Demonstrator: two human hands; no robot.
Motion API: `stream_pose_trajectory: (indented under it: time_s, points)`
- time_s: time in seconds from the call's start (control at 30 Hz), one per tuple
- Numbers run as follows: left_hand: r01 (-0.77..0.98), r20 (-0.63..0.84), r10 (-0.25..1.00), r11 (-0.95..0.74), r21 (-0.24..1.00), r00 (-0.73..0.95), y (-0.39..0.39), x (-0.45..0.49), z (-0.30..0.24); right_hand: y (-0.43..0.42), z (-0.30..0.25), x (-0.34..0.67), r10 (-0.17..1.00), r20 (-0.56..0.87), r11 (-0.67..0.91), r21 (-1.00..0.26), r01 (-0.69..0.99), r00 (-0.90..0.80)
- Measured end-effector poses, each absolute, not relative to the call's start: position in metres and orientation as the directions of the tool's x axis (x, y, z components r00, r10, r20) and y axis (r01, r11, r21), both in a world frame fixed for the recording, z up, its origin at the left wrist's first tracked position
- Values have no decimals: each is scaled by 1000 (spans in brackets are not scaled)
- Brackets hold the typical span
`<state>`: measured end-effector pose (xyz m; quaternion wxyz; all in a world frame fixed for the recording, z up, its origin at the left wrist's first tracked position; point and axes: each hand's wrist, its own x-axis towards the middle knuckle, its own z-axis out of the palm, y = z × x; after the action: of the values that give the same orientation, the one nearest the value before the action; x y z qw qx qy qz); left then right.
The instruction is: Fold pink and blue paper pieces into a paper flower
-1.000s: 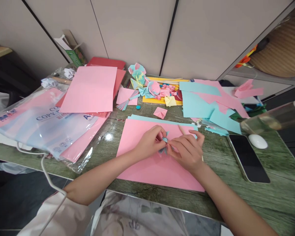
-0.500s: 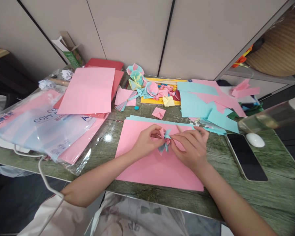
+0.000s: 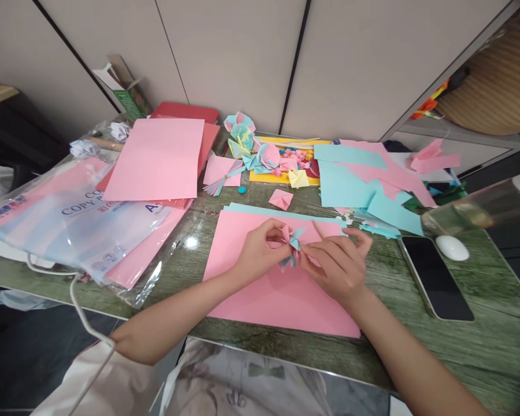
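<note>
Both my hands meet over a large pink sheet (image 3: pixel 281 294) on the green table. My left hand (image 3: pixel 260 249) pinches a small folded paper piece (image 3: pixel 293 245) in pink and light blue from the left. My right hand (image 3: pixel 335 263) pinches the same piece from the right with thumb and forefinger. Blue and pink flaps stick out above and below the fingers. A light blue sheet (image 3: pixel 260 210) peeks out under the pink sheet's far edge.
A plastic copy-paper pack (image 3: pixel 69 219) and loose pink sheets (image 3: pixel 158 159) lie at the left. Finished paper flowers (image 3: pixel 255 147) and a small pink folded square (image 3: pixel 281 199) sit behind. Cut blue and pink paper (image 3: pixel 355 185), a phone (image 3: pixel 435 277) and a white mouse (image 3: pixel 451 247) are at the right.
The folded piece has been turned a little between my fingers, and its blue and pink flaps now show more. Both hands stay in the same place over the pink sheet.
</note>
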<state>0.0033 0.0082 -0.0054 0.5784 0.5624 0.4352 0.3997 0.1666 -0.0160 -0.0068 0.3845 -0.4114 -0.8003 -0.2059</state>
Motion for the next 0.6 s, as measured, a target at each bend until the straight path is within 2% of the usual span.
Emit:
stream_pose_trajectory:
  time_s: [0.23, 0.43, 0.6]
  points:
    - [17, -29, 956, 25, 1000, 292, 7, 4, -4, -17, -7, 167, 480, 785, 588, 44, 808, -392]
    - [50, -11, 959, -3, 999, 284, 6, 3, -3, -17, -8, 169, 416, 809, 616, 84, 783, -414]
    - [87, 61, 962, -87, 992, 266, 4, -1, 4, -19, 4, 168, 493, 802, 585, -18, 811, -338]
